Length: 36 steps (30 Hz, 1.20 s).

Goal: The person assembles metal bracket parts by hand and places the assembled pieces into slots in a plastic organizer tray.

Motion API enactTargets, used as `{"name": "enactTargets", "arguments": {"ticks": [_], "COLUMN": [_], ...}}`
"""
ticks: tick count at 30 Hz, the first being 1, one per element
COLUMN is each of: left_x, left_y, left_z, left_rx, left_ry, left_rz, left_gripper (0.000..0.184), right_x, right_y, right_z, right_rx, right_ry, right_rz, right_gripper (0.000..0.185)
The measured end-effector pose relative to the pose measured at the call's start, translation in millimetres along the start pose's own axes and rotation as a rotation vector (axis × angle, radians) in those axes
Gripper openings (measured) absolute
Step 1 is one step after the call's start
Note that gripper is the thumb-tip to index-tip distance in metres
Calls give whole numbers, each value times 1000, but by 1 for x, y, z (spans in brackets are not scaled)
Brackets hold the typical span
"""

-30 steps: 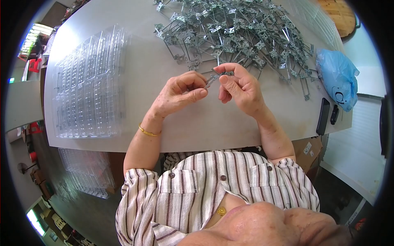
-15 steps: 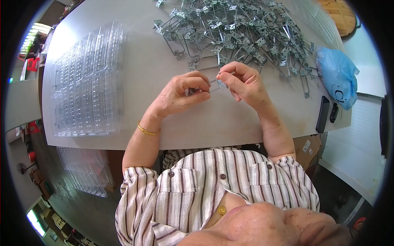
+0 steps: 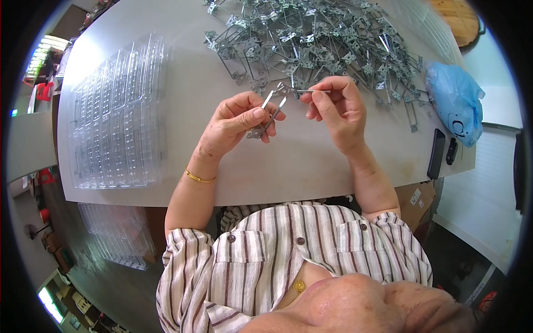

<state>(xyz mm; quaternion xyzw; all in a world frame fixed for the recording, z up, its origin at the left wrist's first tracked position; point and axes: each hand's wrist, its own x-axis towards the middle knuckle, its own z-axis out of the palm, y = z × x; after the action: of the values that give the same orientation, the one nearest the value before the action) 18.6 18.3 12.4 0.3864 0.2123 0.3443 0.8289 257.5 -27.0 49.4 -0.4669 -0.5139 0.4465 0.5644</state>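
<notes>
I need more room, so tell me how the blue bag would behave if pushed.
The blue bag would likely crumple, being thin, wrinkled plastic. Its bulging, uneven shape suggests it may slump rather than roll. Weight is uncertain: the contents are hidden.

A blue plastic bag (image 3: 455, 105) with dark lettering sits on the right of the table (image 3: 311, 175). Just nearer, a flat black object (image 3: 437, 154) lies beside a smaller black item (image 3: 452, 151). A labelled cardboard box (image 3: 415, 208) shows below the near edge, and a rounded wooden surface (image 3: 456, 21) appears at the upper right.
</notes>
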Motion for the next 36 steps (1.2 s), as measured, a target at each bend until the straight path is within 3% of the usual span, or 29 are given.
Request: {"name": "enactTargets", "arguments": {"ticks": [13,25,28,31,36], "left_x": [0,0,-1,-2,-3], "left_y": [1,-3,-1,2,3], "left_z": [0,0,2,6,5], "left_rx": [-56,39,197,282,344], "left_ry": [-9,-57,-23,0,3], "left_rz": [-5,1,21,31,76], "left_gripper": [22,21,23,24,21], "right_x": [2,6,2,-8,-7], "right_y": [14,11,10,11,3], "right_z": [2,2,2,7,5], "right_rx": [-464,-546,-599,-396,-208], "right_ry": [-54,-78,-81,-84,-181], "right_rz": [-497,-570,-457,-110,154], "right_gripper": [18,20,19,21,24]}}
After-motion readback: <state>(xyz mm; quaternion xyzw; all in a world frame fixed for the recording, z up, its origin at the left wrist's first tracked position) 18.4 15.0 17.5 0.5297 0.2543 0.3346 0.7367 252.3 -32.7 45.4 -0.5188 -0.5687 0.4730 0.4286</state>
